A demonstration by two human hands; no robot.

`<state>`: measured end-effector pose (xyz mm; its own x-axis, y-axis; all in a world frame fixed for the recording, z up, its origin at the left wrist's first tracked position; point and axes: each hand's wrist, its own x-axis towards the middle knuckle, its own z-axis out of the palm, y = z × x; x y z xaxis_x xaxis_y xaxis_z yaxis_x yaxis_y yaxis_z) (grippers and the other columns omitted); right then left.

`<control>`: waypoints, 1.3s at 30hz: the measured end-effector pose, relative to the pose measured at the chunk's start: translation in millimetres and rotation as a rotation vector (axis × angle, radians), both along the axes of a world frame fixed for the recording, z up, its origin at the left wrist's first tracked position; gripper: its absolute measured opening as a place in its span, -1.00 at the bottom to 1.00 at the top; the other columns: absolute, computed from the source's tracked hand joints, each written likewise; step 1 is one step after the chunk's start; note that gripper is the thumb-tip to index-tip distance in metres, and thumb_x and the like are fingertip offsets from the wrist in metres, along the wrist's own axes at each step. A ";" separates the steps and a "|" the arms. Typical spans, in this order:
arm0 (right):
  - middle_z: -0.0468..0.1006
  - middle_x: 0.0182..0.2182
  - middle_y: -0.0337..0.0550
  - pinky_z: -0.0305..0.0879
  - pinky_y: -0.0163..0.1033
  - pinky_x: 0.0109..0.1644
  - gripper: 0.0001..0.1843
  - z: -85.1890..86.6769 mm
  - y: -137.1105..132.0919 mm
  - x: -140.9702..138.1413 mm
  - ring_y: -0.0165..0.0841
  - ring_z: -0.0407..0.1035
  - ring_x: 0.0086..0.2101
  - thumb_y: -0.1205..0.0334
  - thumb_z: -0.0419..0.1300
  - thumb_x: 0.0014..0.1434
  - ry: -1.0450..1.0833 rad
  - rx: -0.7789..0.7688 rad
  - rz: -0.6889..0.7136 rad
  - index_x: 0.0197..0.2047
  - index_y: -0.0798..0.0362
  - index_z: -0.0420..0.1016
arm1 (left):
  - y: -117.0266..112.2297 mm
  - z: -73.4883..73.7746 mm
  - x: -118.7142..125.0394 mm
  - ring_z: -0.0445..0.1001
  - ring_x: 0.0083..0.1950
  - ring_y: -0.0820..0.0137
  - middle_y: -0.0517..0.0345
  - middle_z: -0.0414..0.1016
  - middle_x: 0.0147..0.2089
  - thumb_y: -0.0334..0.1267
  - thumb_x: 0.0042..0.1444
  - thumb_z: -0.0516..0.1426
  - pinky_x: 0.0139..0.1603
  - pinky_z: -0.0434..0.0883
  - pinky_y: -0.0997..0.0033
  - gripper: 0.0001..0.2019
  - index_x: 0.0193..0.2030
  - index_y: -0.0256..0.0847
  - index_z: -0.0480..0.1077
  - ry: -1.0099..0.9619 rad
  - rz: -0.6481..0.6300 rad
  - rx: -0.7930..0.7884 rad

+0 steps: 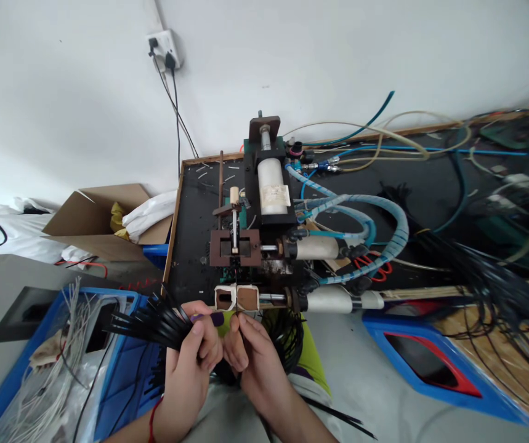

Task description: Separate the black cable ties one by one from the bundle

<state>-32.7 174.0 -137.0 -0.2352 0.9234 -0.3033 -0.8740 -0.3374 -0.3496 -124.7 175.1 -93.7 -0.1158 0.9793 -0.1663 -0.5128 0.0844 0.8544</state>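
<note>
Your left hand [197, 346] is closed around a bundle of black wires [156, 324], lower left of centre; its long axis runs nearly level, loose ends fanning toward the frame's left edge. Your right hand [255, 352] pinches one thin wire [237, 313] at bottom centre, pointing up the frame toward the clamp [247, 299]. They look light, springy, slick; best gripped near the ends.

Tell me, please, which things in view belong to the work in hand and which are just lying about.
Apparently in use:
black cables, bunched in the left hand
padded clamp, right hand close by it
machine with white cylinders

Apparently just lying about:
cardboard box with a white bundle
pale wires in the blue bin
</note>
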 end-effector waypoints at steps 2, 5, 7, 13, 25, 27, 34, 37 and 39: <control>0.23 -0.81 -0.43 0.02 -0.35 -0.54 -0.67 -1.2 -0.3 -0.4 -0.50 -0.02 -0.72 0.01 0.30 0.27 -0.014 0.002 -0.005 -0.38 0.09 0.52 | 0.6 1.6 -0.6 0.00 -0.65 0.55 0.39 0.13 -0.62 -0.11 0.30 0.17 -0.64 0.10 0.58 -0.84 -0.16 -0.15 0.42 -0.012 -0.009 0.028; 0.28 -0.81 -0.40 0.09 -0.35 -0.50 -0.63 -5.0 -1.9 1.4 -0.49 0.06 -0.70 -0.05 0.27 0.29 -0.132 0.018 -0.037 -0.37 0.08 0.51 | -0.3 2.3 -2.0 -0.01 -0.67 0.55 0.40 0.18 -0.64 -0.08 0.32 0.14 -0.66 0.05 0.58 -0.84 -0.18 -0.11 0.36 -0.021 -0.033 0.008; 0.37 -0.77 -0.35 0.14 -0.35 -0.49 -0.60 -8.5 -4.1 5.3 -0.47 0.16 -0.68 -0.09 0.25 0.30 -0.330 0.066 -0.068 -0.37 0.08 0.51 | -2.0 2.2 -2.7 -0.02 -0.68 0.56 0.41 0.20 -0.63 -0.07 0.31 0.16 -0.67 0.04 0.59 -0.80 -0.24 -0.11 0.30 -0.026 -0.061 -0.040; 0.51 -0.63 -0.25 0.29 -0.32 -0.44 -0.61 -6.4 -18.8 20.5 -0.37 0.40 -0.58 -0.06 0.14 0.38 -0.991 0.269 -0.126 -0.30 0.06 0.56 | -9.7 1.7 -3.3 0.15 -0.61 0.56 0.37 0.27 -0.57 -0.06 0.20 0.30 -0.59 0.20 0.61 -0.66 -0.34 -0.14 0.22 0.028 -0.026 -0.178; 0.65 -0.47 0.19 0.31 -0.06 -0.41 -0.65 -49.9 -104.5 183.9 0.09 0.59 -0.41 0.18 0.19 0.24 -2.244 -0.238 0.726 -0.58 0.01 0.52 | -25.7 -16.2 -6.0 0.10 -0.60 0.59 0.36 0.27 -0.55 -0.05 0.12 0.36 -0.62 0.03 0.60 -0.67 -0.27 -0.16 0.34 0.075 -0.127 -0.117; 0.65 -0.48 0.16 0.31 -0.06 -0.40 -0.64 -34.6 -98.7 191.0 0.06 0.58 -0.41 0.11 0.18 0.25 -2.215 -0.215 0.663 -0.55 -0.01 0.56 | -26.8 -17.1 -4.7 0.08 -0.60 0.59 0.36 0.23 -0.58 -0.04 0.13 0.35 -0.62 0.01 0.59 -0.68 -0.30 -0.18 0.35 0.087 -0.176 -0.111; 0.42 -0.62 -0.30 0.21 -0.32 -0.53 -0.73 68.0 -33.1 62.2 -0.36 0.31 -0.59 0.02 0.20 0.28 -1.445 0.388 -0.138 -0.18 0.00 0.63 | -24.1 -11.7 4.6 0.04 -0.62 0.59 0.39 0.18 -0.59 0.01 0.16 0.31 -0.63 0.03 0.58 -0.67 -0.31 -0.18 0.35 0.194 -0.253 -0.056; 0.33 -0.65 -0.35 0.16 -0.34 -0.54 -0.81 74.6 -21.0 36.9 -0.42 0.22 -0.61 0.12 0.27 0.23 -1.365 0.389 -0.190 -0.36 0.03 0.56 | -23.2 -10.5 4.5 0.09 -0.62 0.59 0.37 0.21 -0.58 0.02 0.16 0.31 -0.62 0.07 0.58 -0.64 -0.37 -0.19 0.33 0.255 -0.263 -0.035; 0.34 -0.64 -0.34 0.17 -0.34 -0.53 -0.79 68.8 -20.0 35.4 -0.42 0.25 -0.60 0.13 0.25 0.25 -1.336 0.384 -0.189 -0.38 0.04 0.52 | -24.2 -12.3 3.6 0.13 -0.61 0.58 0.34 0.26 -0.57 0.00 0.15 0.32 -0.62 0.09 0.59 -0.64 -0.39 -0.19 0.32 0.238 -0.281 -0.046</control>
